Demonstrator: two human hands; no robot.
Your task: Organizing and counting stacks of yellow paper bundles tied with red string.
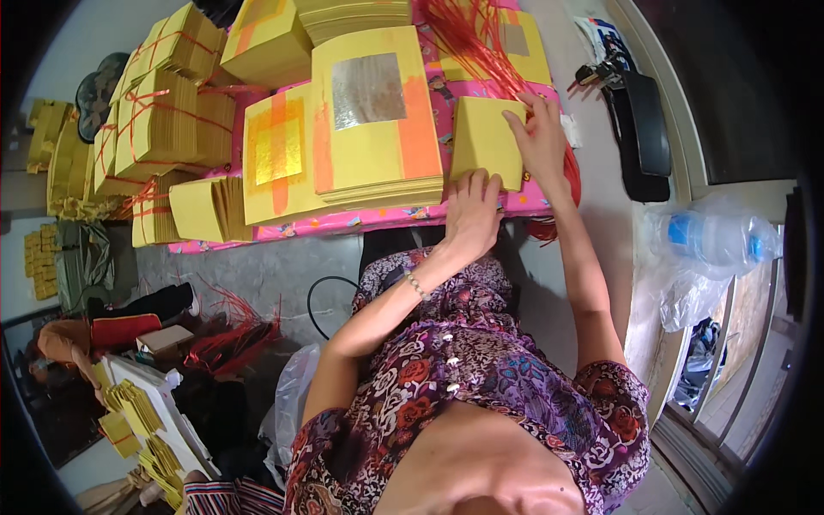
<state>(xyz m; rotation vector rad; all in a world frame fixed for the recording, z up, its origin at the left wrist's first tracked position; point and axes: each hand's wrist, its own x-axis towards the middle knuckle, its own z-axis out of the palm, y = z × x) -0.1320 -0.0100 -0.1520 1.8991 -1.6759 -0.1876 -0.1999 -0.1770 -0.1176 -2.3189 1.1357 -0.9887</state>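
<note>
A folded yellow paper (485, 142) lies at the right end of the pink-covered table. My left hand (472, 210) has its bent fingers pressed together on the paper's near edge. Along the paper's right edge, my right hand (542, 142) grips with the thumb on top and the fingers round the far corner; the fingers' undersides are hidden. Just left of it stands a thick stack of yellow paper sheets (378, 163) with a silver square and orange bands. Beside that stack lies a yellow sheet with a gold square (279, 150).
Red plastic strings (481, 47) spread over the table's far right. Strapped yellow paper bundles (163, 129) pile up at the left. On the right ledge are a black case (639, 124) and a bagged plastic bottle (717, 239). A co-worker's arm (81, 365) shows lower left.
</note>
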